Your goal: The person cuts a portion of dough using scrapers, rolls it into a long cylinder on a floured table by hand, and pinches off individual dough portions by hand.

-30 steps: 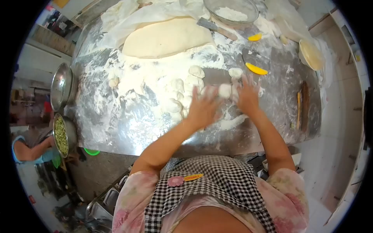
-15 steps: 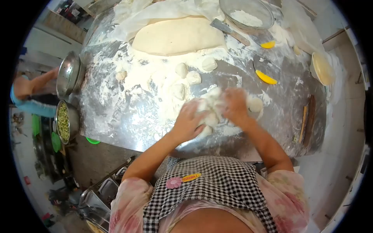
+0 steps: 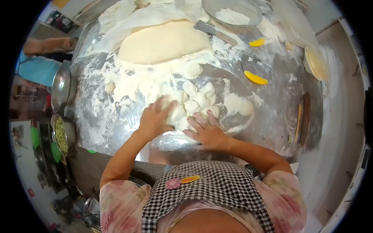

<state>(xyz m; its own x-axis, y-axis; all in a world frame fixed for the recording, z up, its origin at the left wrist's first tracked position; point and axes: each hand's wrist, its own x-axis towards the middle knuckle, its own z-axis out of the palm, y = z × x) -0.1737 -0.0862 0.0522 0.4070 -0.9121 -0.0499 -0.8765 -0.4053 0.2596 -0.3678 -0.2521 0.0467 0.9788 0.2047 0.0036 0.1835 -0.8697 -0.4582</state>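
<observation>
Several flour-coated dough pieces (image 3: 192, 105) sit clustered on the floured metal table (image 3: 128, 134). At the left edge of the cluster is my left hand (image 3: 154, 119), slightly blurred, its fingers apart. My right hand (image 3: 208, 131) rests palm down at the near right edge of the pieces, fingers spread and touching the dough. One dough piece (image 3: 194, 70) sits apart, beyond the cluster. To the right is a round dough piece (image 3: 245, 107). Farther back lies a large flat slab of dough (image 3: 163, 42), partly bordered by a pale cloth.
Behind are a dough scraper (image 3: 215, 32) and a glass bowl of flour (image 3: 233, 25). Two yellow-handled knives, one here (image 3: 255, 77), lie right of centre. Wooden sticks (image 3: 302, 120) lie at the right edge. At left stand a bowl of chopped greens (image 3: 61, 135) and another person's arm (image 3: 46, 46).
My hands have moved left and apart, and the dough pieces are gathered into one cluster. The view has shifted a little. The other person's arm at left has moved away from the metal bowl.
</observation>
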